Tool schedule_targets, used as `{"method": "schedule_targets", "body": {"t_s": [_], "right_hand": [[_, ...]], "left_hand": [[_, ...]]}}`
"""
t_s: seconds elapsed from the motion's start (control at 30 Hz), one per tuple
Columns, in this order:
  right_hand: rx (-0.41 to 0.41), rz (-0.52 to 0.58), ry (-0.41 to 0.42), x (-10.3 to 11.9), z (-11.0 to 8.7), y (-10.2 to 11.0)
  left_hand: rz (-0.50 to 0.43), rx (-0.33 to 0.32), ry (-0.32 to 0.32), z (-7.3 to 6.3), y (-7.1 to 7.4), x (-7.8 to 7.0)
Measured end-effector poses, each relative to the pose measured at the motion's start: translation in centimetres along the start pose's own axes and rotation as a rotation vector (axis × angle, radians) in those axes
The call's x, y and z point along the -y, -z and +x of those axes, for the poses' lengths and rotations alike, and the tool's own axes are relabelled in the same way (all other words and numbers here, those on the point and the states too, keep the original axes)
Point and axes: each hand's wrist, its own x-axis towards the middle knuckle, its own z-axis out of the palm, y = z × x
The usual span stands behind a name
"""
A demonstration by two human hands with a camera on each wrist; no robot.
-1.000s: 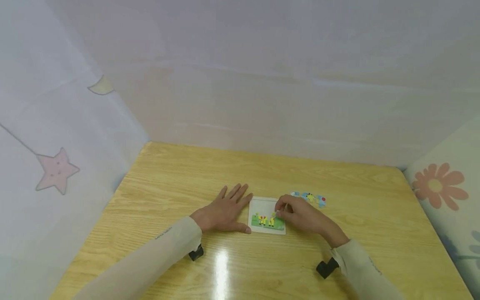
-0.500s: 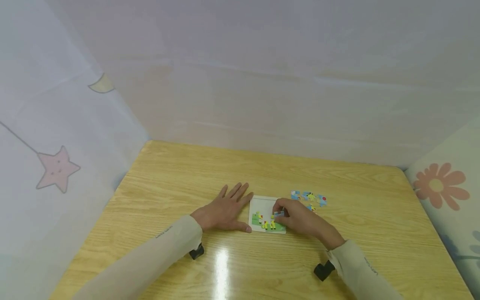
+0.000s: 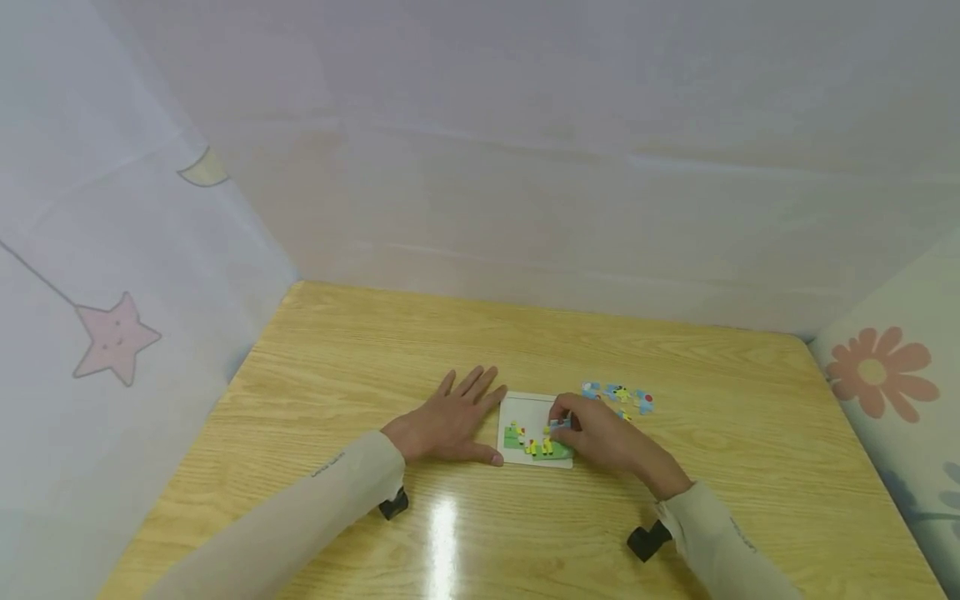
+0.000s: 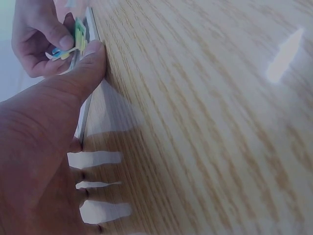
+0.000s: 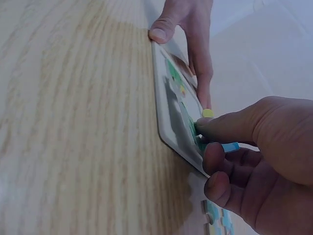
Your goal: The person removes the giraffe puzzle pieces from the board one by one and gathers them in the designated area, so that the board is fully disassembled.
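Note:
My left hand (image 3: 446,423) lies with fingers spread, index fingertip and thumb at the left corners of a white puzzle tray (image 3: 525,408). My right hand (image 3: 600,429) is over the tray's right side, pinching a blue-edged puzzle piece (image 3: 558,423) between thumb and fingers. Beneath that piece runs a green puzzle strip (image 3: 555,452) with yellow figures; the right wrist view shows this strip (image 5: 188,117) tilted up from the tray. A separate green piece (image 3: 512,438) lies at the tray's left side. My right fingers hide part of the held piece.
Several loose blue and yellow puzzle pieces (image 3: 618,393) lie on the wooden table (image 3: 360,350) beyond my right hand. Pale cloth walls (image 3: 570,225) stand behind the table and at both sides. A black wrist camera (image 3: 648,540) hangs below my right sleeve.
The green strip has shifted slightly down and right, apart from the left green piece. The blue-edged piece now shows at my right fingertips. My left hand stays put.

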Motion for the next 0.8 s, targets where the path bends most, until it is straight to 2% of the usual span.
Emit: {"method": "schedule_targets", "body": {"t_s": [0.27, 0.47, 0.8], "right_hand": [[0.010, 0.050, 0.016, -0.3, -0.3, 1.1], [-0.009, 0.078, 0.047, -0.2, -0.1, 0.6], [0.032, -0.015, 0.025, 0.1, 0.8, -0.8]], "left_hand": [[-0.003, -0.009, -0.003, -0.1, 0.1, -0.1], [-0.005, -0.012, -0.003, -0.2, 0.1, -0.1], [-0.003, -0.019, -0.003, -0.1, -0.1, 0.0]]}}
